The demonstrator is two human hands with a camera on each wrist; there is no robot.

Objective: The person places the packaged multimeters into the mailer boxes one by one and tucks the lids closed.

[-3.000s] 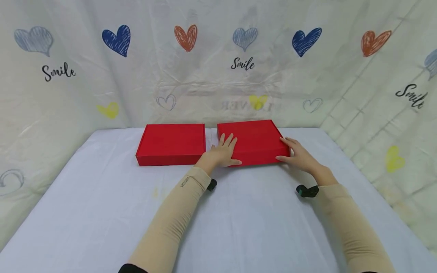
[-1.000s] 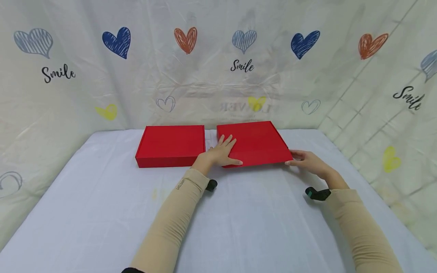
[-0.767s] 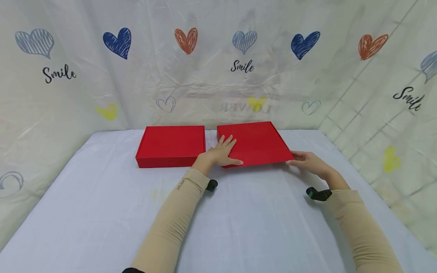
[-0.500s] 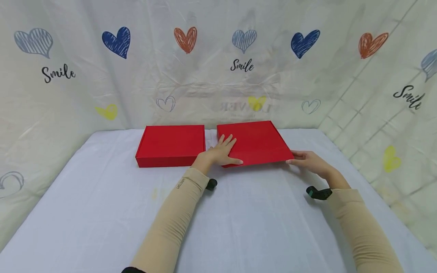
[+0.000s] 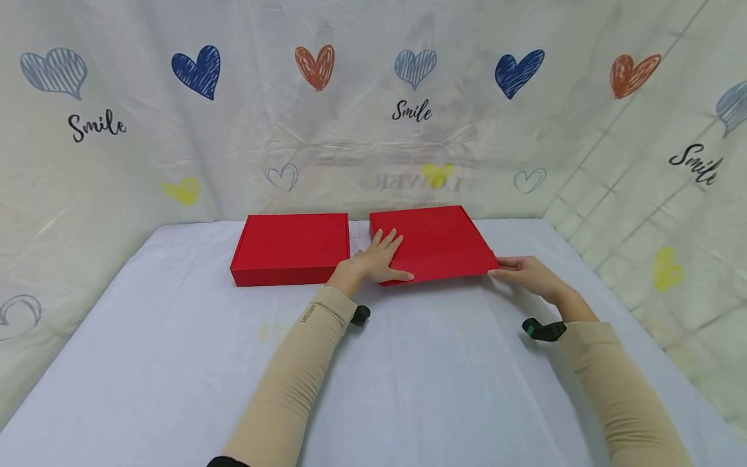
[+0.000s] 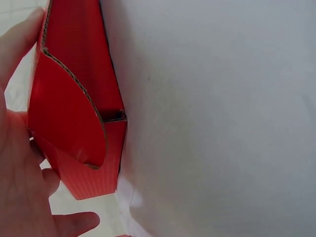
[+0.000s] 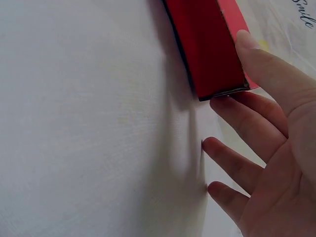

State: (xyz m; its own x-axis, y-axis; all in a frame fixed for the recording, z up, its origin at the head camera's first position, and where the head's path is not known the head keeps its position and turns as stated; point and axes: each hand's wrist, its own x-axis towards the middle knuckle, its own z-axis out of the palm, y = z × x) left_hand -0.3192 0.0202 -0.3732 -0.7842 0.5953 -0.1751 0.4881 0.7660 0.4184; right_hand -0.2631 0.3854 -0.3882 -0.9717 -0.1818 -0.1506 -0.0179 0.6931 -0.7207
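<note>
The right-hand red cardboard box (image 5: 440,240) stands slightly askew at the back of the table. Its front lid flap (image 5: 449,267) is swung out, hiding the front wall in the head view. My left hand (image 5: 376,263) rests spread over the box's left front part, thumb along the flap's edge. A rounded side tab (image 6: 69,111) shows beside that hand in the left wrist view, with the shaded front wall (image 6: 81,59) behind it. My right hand (image 5: 522,275) pinches the right front corner, thumb on the flap and fingers at its end; the other fingers spread apart.
Another red box (image 5: 292,241), closed, lies just left of my left hand. A white cloth covers the table (image 5: 408,376). Directly behind the boxes hangs a pale curtain (image 5: 350,130) printed with hearts. A black wrist camera (image 5: 544,329) sits below the right hand.
Since the first frame the front flap has come outward, covering the front wall. My right hand has moved right and slightly down with the corner. My left hand stays in place.
</note>
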